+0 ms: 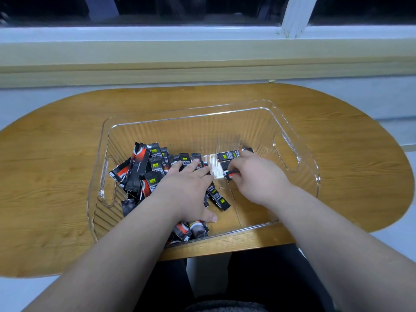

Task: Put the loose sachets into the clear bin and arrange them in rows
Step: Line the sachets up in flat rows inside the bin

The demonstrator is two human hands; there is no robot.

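— Starting at the left: where do we find the sachets?

— All inside the clear bin (pixel 191 131), which sits on the wooden table (pixel 56 154). We see none loose on the tabletop. The pile of sachets (pixel 139 170) is heaped in the bin's left half, lying every which way, some propped against the left wall.

— And our left hand (pixel 189 188)?

— It lies flat on the pile's right edge with its fingers straight and spread, gripping nothing. We judge it is there to hold the heap back so nothing slides into the cleared floor.

— Between the hands?

— A slanted sachet (pixel 219 199) has strayed from the pile and points toward the near wall. We would count it as not yet sorted.

— Then the right hand (pixel 258 176)?

— Its fingers are curled and pinch a single sachet (pixel 231 174) low over the bin floor. Held lengthwise across the bin, it looks ready to be set down parallel to its neighbour.

— Which neighbour?

— The crosswise sachet (pixel 229 156) just beyond the knuckles, lying flat. We take it as the start of a row; another dark one seems to lie just nearer, but the hand partly hides it.

— So how far along are we?

— Filling looks finished, and rowing is barely begun: the right half shows mostly bare floor.
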